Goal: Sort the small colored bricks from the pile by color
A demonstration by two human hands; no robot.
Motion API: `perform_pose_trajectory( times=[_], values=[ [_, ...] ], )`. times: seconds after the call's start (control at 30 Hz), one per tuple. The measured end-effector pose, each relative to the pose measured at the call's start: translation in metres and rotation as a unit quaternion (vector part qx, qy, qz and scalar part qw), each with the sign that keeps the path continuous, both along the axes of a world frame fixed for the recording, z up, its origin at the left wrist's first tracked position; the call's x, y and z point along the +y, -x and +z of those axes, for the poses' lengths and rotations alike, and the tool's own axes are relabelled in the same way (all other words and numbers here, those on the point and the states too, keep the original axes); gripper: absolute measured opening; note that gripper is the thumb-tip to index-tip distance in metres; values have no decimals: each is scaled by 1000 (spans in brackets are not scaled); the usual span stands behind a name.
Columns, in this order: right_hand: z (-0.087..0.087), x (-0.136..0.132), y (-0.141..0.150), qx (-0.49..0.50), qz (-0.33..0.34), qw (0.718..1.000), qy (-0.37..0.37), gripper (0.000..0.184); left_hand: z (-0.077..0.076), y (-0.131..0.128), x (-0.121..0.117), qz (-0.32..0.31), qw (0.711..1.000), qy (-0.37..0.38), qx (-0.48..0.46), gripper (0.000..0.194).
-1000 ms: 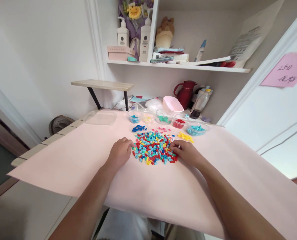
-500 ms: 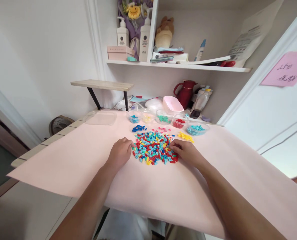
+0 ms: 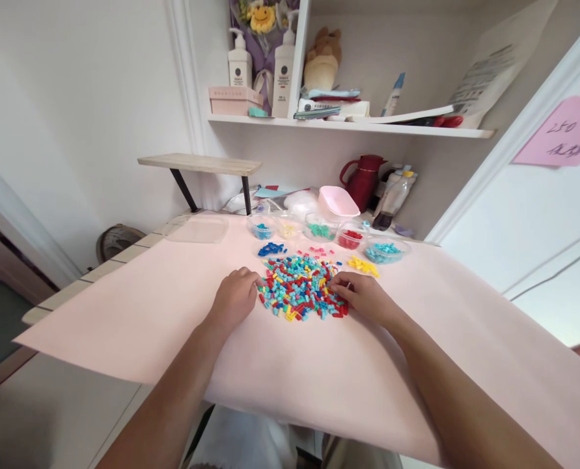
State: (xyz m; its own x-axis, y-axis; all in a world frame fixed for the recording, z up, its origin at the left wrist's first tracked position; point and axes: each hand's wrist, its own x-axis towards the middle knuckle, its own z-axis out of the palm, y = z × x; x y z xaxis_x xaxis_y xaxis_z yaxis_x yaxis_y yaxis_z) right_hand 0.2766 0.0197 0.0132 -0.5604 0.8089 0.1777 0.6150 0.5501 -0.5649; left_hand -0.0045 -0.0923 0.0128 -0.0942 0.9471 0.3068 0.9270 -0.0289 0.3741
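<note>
Head cam: my L hand [image 3: 235,296] is at the L edge of the mixed pile [image 3: 297,286] of small coloured pcs, fingers curled in; can't tell if it's pinching any. My R hand [image 3: 360,294] is at the R edge, thumb + fingertips close tog.; can't tell if there's a pc btwn them. Pile's on the pink sheet [image 3: 148,326], btwn my hands. Just behind it: dk blue heap [image 3: 271,249] on the L, a few pink pcs [image 3: 315,251] mid, yellow heap [image 3: 362,266] on the R, near my R hand. Behind those, a row of clear tubs [image 3: 405,250] w/ blue, pale yellow, green, red + lt blue pcs. Pink bowl [image 3: 338,202] behind the tubs, red jug [image 3: 365,182] next to it.
</note>
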Motion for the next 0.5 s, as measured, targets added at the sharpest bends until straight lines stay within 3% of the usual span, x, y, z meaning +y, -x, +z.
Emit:
perform_pose_trajectory(
  times=[0.5],
  values=[
    [1,-1,-1,-25,10,1000,2,19,1,-1,-2,-1,1000,-2,3,32]
  ],
)
